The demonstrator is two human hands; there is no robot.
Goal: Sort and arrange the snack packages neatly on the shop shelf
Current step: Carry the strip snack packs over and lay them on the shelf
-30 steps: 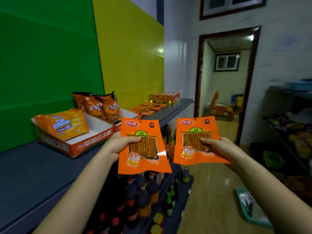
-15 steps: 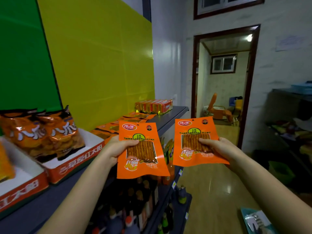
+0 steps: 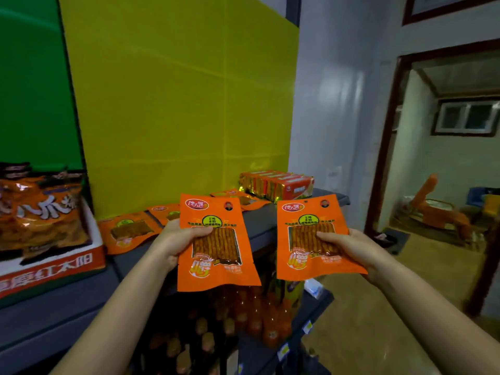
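Orange snack packet (image 3: 216, 244) pinched upright in left hand (image 3: 176, 242), matching packet (image 3: 313, 236) gripped by right hand (image 3: 349, 247), both raised before grey shelf (image 3: 259, 223), more packets (image 3: 130, 231) lying flat there

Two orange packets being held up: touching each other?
Apart. Head view: the left packet, held by the left hand, and the right packet, held by the right hand, have a clear gap with shelf showing between.
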